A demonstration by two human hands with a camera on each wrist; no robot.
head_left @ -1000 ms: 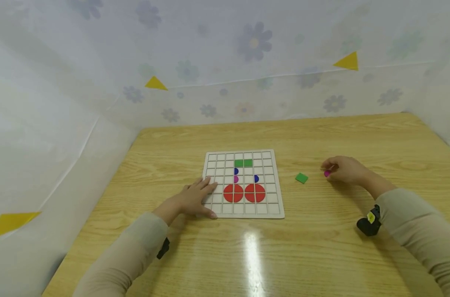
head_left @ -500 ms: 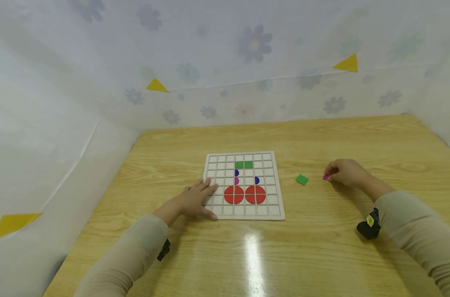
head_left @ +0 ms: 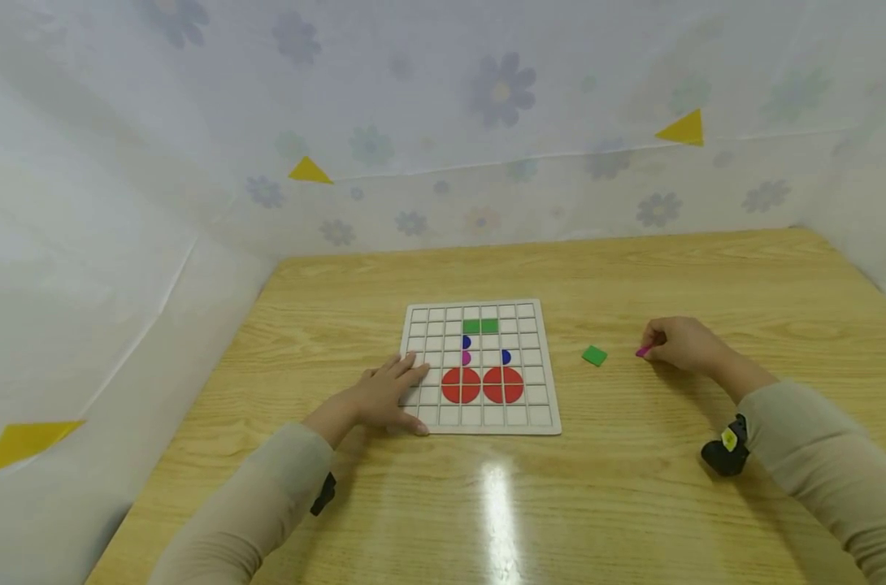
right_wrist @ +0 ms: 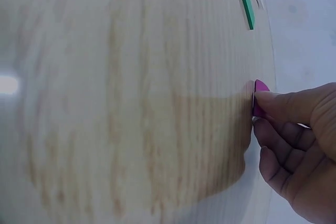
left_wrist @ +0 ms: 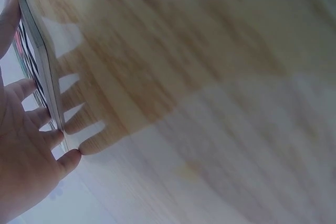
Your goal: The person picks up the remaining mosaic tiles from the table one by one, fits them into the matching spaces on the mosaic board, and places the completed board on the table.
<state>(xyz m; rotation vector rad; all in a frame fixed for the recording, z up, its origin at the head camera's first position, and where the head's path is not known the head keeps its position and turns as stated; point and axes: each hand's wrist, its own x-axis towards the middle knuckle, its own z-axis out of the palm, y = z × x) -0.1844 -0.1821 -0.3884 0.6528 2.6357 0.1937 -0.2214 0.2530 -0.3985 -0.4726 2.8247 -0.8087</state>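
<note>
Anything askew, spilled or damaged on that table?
One green tile lies askew on the table, right of the grid board, while the two green tiles on the board sit squarely in cells. No spill or damage shows.

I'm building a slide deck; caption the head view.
Left hand on the board, right hand pinching a pink piece, a green tile lying between board and piece.

Table (head_left: 604, 471), yellow triangles (head_left: 686, 128), flowered sheeting (head_left: 443, 106), perhaps plastic
</note>
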